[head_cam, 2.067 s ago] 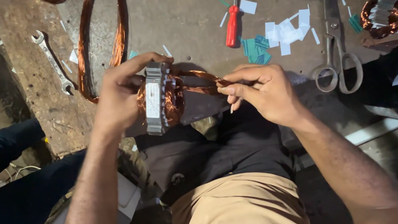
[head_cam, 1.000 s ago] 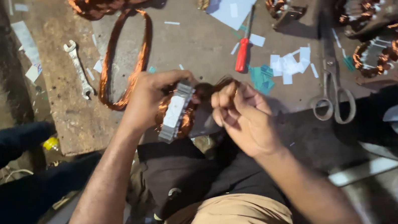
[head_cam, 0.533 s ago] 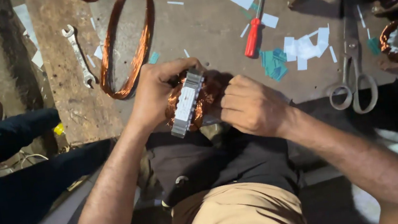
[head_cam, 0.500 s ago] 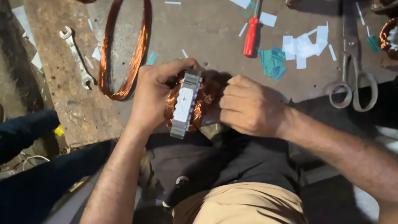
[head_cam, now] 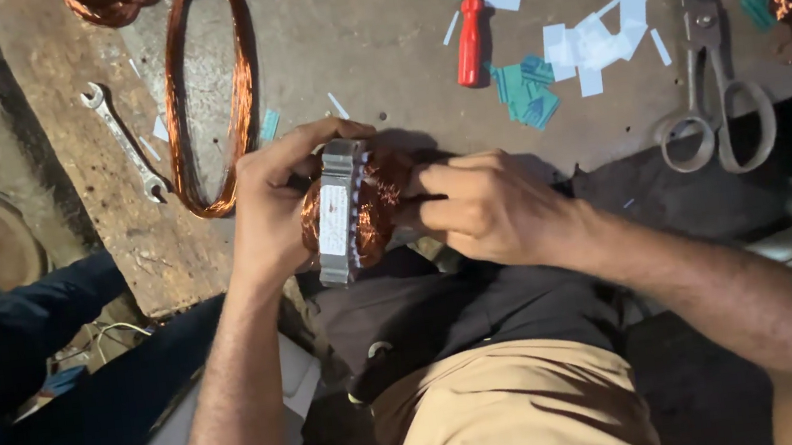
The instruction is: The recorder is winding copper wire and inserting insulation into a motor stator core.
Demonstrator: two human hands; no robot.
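Since half a second ago, little has shifted: the wound stator is gripped by the left hand while its copper coil is pinched by the right hand, steady pressure seemingly needed next.

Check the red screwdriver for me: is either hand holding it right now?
No: the red screwdriver lies on the floor, while the left hand and right hand grip the copper-wound stator.
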